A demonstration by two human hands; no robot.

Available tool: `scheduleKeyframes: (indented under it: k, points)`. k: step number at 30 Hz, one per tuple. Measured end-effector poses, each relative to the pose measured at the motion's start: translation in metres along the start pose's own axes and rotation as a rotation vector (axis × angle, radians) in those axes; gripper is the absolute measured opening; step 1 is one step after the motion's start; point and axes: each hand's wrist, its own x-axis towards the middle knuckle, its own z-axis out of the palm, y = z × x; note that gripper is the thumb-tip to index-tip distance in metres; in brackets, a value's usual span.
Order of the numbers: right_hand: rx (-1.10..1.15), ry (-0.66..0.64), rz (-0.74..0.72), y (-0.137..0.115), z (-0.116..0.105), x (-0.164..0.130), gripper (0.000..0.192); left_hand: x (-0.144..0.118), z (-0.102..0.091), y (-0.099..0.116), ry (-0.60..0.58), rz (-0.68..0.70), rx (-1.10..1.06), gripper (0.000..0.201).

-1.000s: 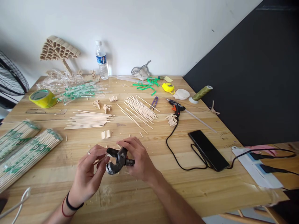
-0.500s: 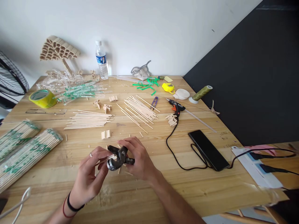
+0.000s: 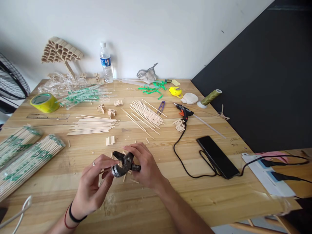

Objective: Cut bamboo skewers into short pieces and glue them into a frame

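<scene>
My right hand (image 3: 146,164) is closed round the handles of a black hand cutter (image 3: 126,164), its curved metal jaw pointing left. My left hand (image 3: 96,180), with a ring and two wristbands, pinches thin wooden sticks at the cutter's mouth; they are mostly hidden by the fingers, so how many cannot be told. Short cut stick pieces (image 3: 124,177) lie on the table under the cutter. Just beyond the hands sits a small bundle of short sticks (image 3: 110,140). Farther back are two spreads of long sticks, one on the left (image 3: 94,125) and one in the middle (image 3: 147,112).
On the right lie a glue gun (image 3: 184,110), a phone (image 3: 217,157) and a black cable. Packed sticks (image 3: 31,162) and yellow tape (image 3: 44,103) occupy the left. A water bottle (image 3: 106,63) and a stick-built model (image 3: 60,52) stand at the back, near plastic wrappers (image 3: 83,95).
My left fingertips have shifted slightly at the cutter's mouth, and less of the sticks shows between the jaws. My right hand and the cutter have hardly moved.
</scene>
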Motion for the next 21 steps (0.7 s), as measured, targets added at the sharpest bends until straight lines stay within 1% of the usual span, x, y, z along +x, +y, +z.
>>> scheduleKeyframes:
  k: [6, 14, 21]
  points:
    - [-0.025, 0.003, -0.003, 0.0007, 0.0003, -0.0005, 0.064, -0.0017, -0.0003, -0.0013, 0.010, -0.008, -0.019, 0.031]
    - [-0.021, 0.005, -0.002, -0.0025, 0.0008, 0.0002, 0.063, 0.0010, 0.0014, -0.0001, 0.039, -0.032, 0.005, 0.020]
    - [-0.030, 0.018, 0.015, -0.0039, 0.0021, -0.0007, 0.065, 0.0006, 0.0012, -0.0001, 0.027, -0.048, 0.038, 0.020]
